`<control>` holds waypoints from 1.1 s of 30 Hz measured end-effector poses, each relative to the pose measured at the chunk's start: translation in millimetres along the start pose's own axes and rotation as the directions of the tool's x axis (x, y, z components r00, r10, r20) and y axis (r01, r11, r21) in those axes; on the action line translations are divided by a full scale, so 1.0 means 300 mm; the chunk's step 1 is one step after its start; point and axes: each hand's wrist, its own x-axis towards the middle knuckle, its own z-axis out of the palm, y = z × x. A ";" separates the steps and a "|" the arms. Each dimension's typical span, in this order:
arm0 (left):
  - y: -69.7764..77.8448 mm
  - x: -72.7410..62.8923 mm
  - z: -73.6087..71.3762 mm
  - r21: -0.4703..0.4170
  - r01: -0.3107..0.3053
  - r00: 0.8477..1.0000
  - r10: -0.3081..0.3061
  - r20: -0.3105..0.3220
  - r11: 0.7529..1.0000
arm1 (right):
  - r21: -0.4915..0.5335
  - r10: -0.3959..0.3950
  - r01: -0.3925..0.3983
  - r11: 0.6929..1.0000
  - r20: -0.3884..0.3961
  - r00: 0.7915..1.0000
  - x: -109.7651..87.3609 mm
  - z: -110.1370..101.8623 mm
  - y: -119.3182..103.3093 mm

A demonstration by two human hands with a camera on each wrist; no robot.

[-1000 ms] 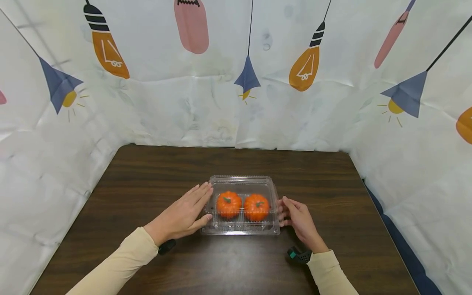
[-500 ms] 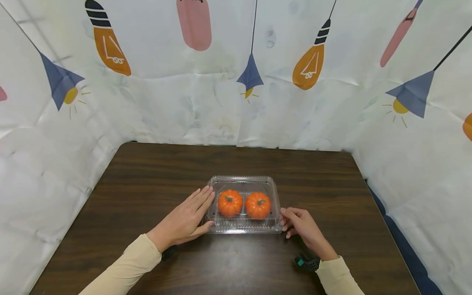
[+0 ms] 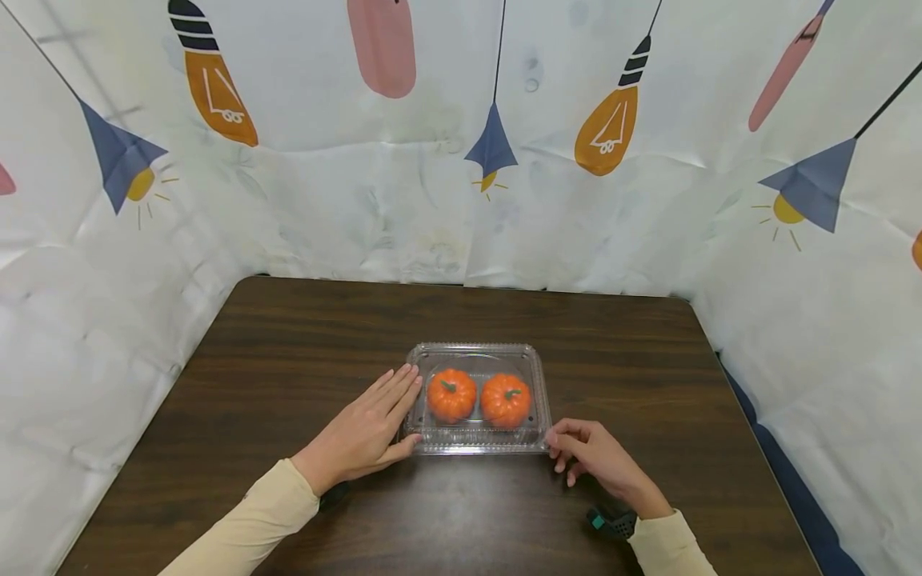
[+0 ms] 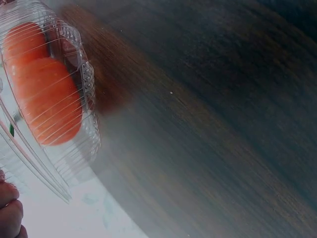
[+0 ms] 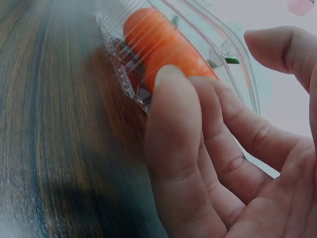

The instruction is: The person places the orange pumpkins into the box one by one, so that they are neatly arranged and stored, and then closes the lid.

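Observation:
A clear plastic clamshell container lies on the dark wooden table, lid down, with two small orange pumpkins inside. Along its left side rests my left hand, fingers straight and the thumb near the front left corner. At the front right corner, the fingertips of my right hand are right at the rim, fingers loosely bent. The right wrist view shows the thumb apart from the other fingers, with the container just beyond them. Only a few fingertips of the left hand appear in the left wrist view.
The dark wooden table spreads around the container. White fabric printed with lamps and bulbs hangs behind and at both sides. Dark blue cloth shows past the table's right edge.
My right hand has slid toward me along the container's right side to the front right corner, its fingers bending more. The left hand stays at the left side.

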 end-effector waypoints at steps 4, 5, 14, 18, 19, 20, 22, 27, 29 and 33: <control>-0.002 0.002 0.005 0.007 -0.004 1.000 0.004 -0.007 1.000 | 0.002 -0.010 0.010 1.000 0.023 1.000 0.005 0.009 -0.001; -0.002 0.002 0.007 0.008 -0.005 1.000 0.005 -0.008 1.000 | 0.002 -0.011 0.011 1.000 0.028 1.000 0.007 0.012 -0.001; -0.001 0.010 0.013 0.030 -0.009 1.000 0.009 -0.019 1.000 | 0.029 -0.045 0.043 0.999 0.068 0.997 0.009 0.041 -0.015; -0.003 0.010 0.015 0.035 -0.007 1.000 0.007 -0.022 0.999 | 0.035 -0.045 0.044 0.998 0.051 0.998 0.012 0.048 -0.011; -0.003 0.010 0.014 0.035 -0.006 1.000 0.007 -0.021 0.999 | 0.038 -0.043 0.042 0.998 0.044 0.998 0.013 0.049 -0.008; -0.004 0.011 0.013 0.034 -0.004 1.000 0.005 -0.018 0.999 | 0.039 -0.045 0.043 0.998 0.039 0.998 0.014 0.049 -0.005; -0.005 0.010 0.010 0.016 0.009 1.000 -0.009 0.000 1.000 | 0.044 -0.040 0.039 0.998 0.028 0.999 0.015 0.049 0.003; -0.006 0.001 -0.013 -0.179 0.167 0.983 -0.150 0.102 0.970 | 0.054 -0.048 0.047 0.997 0.014 0.999 0.018 0.054 0.010; -0.006 -0.007 -0.018 -0.276 0.270 0.960 -0.238 0.144 0.923 | 0.056 -0.059 0.058 0.997 0.010 0.998 0.018 0.056 0.009; -0.008 -0.028 -0.010 -0.414 0.447 0.895 -0.393 0.213 0.793 | 0.060 -0.060 0.061 0.996 -0.002 0.998 0.017 0.058 0.012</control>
